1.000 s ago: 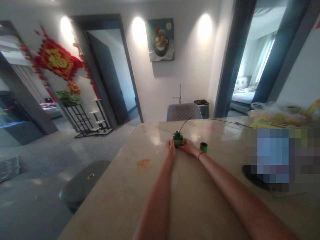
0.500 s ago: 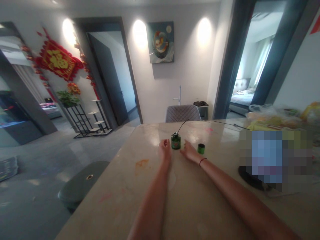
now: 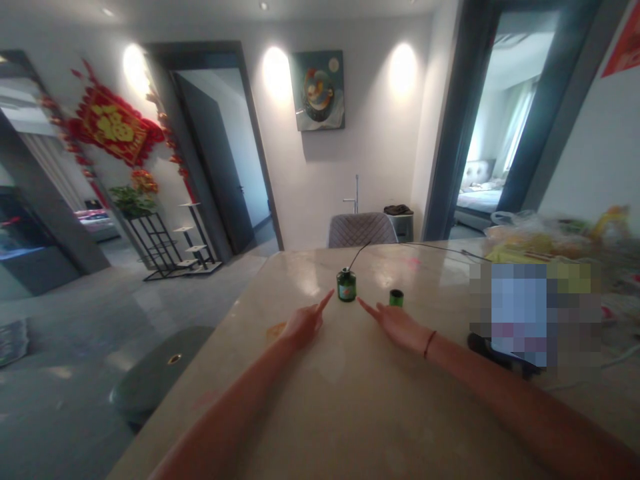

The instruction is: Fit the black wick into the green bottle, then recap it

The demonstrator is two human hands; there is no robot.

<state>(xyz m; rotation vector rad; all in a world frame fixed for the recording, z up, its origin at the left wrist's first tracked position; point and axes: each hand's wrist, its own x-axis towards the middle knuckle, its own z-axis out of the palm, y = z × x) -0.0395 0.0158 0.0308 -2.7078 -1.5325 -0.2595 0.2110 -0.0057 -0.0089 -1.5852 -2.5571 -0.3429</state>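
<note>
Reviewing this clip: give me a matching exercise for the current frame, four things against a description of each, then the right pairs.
Things:
1. bottle
2. cap
3. left hand
4. right hand

Descriptions:
A. has a thin wristband
B. has a thin black wire rising from its top
C. stands to the right of the bottle, touching nothing but the table
D. has a bare wrist and points toward the bottle

Pairs: 1-B, 2-C, 3-D, 4-A
</note>
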